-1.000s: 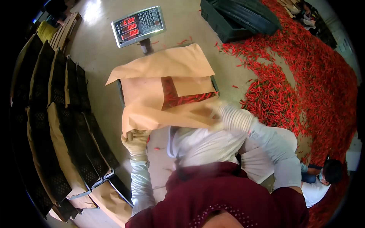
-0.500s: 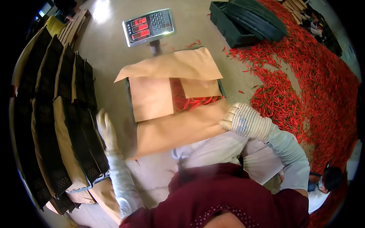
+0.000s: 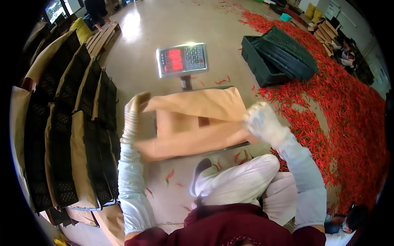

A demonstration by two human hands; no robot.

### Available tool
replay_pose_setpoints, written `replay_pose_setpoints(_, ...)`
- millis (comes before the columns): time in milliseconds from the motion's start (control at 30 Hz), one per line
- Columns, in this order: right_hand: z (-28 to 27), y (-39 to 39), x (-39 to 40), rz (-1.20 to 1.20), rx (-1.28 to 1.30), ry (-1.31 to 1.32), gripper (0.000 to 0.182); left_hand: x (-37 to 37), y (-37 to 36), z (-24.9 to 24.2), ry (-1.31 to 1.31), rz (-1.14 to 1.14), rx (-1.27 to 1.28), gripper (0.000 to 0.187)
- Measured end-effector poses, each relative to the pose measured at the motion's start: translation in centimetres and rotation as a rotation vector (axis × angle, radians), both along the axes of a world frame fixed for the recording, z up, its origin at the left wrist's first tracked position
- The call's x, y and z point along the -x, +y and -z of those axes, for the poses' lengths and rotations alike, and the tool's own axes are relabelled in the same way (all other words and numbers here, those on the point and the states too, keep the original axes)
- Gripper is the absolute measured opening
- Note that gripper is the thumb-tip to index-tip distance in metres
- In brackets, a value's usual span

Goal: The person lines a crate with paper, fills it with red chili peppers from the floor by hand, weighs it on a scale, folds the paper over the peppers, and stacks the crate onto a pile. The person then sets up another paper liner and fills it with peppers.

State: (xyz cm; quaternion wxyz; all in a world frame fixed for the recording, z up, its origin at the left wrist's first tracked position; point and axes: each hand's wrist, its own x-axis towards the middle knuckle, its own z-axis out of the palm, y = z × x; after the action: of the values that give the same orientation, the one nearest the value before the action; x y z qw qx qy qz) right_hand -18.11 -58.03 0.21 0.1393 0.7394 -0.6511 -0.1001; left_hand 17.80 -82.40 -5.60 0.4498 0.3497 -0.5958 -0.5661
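Brown kraft-paper wrapping (image 3: 193, 140) lay before me, its near flap just raised, leaving little gap uncovered; white-gloved right hand (image 3: 263, 124) clutched its edge, left hand (image 3: 136, 112) too blurred to tell; silver digital scale display (image 3: 182, 60) beyond.

Scale digits (image 3: 174, 60) blurred, front paper flap (image 3: 193, 141) blurred; background person (image 3: 96, 11) cut off by top edge

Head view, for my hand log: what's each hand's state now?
Left hand: at the brown paper, blurred; grip can't be told.
Right hand: closed on the paper's edge.
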Motion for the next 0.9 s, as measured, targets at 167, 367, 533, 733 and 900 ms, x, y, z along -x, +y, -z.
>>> replay_pose_setpoints(167,3.3,-6.6,1.7,0.314,-0.153,-0.061,0.020,-4.0,4.0,1.2,-0.133,-0.321,0.158,0.046)
replay_pose_setpoints(367,5.1,-6.8,1.5,0.115,0.446,-0.018,0.038,-2.4,17.7,2.1,-0.613,-0.479,0.962,0.029)
replay_pose_setpoints(533,-0.4,-1.4,-3.7,-0.053,0.697,-0.116,0.039,1.4,27.9,4.5,-0.488,-0.059,0.730,0.042)
replay_pose_setpoints(733,-1.9,6.6,-7.3,-0.486,0.699,-0.374,0.029,2.7,29.0,6.3,-0.538,0.001,0.606,0.044)
replay_pose_setpoints(900,-1.7,9.9,-10.3,-0.674,0.623,-0.493,0.025,2.9,28.9,6.4,-0.520,0.015,0.622,0.044)
